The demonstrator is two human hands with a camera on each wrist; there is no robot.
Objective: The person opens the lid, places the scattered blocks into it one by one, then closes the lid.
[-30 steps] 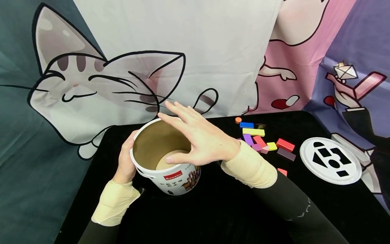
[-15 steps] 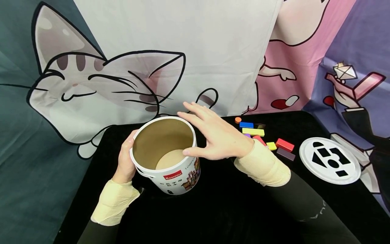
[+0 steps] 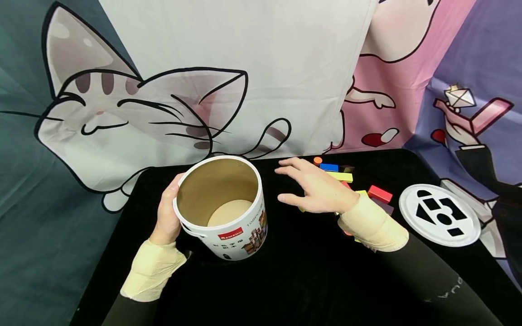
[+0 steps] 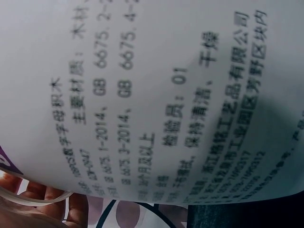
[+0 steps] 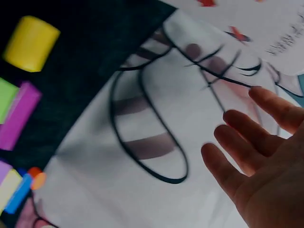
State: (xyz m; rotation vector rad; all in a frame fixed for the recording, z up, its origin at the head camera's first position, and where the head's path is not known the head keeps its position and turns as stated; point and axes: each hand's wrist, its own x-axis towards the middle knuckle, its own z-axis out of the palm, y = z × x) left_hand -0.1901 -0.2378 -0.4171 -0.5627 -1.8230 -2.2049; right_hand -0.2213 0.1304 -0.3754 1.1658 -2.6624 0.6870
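A white printed bucket (image 3: 244,233) stands on the black tabletop, its opening facing up and its beige bottom showing. My left hand (image 3: 168,215) holds its left side, the thumb side near the rim and the other fingers partly hidden behind it. In the left wrist view, the bucket's lettered wall (image 4: 156,95) fills most of the picture, with fingers (image 4: 35,206) by a white band at lower left. To the right of the bucket, my right hand (image 3: 318,188) hovers with spread fingers and nothing in it, overlapping the coloured blocks (image 3: 340,176) in the head view.
At the right lies a white lid (image 3: 434,231) with cut-out shapes. A red block (image 3: 380,194) sits between it and my right sleeve. The right wrist view shows a yellow cylinder (image 5: 31,43) and a purple block (image 5: 19,115). A cartoon cloth (image 3: 306,81) hangs behind the table.
My right hand has moved from over the bucket's opening rightward, away from the rim to the blocks. The left hand and the bucket have stayed nearly in place.
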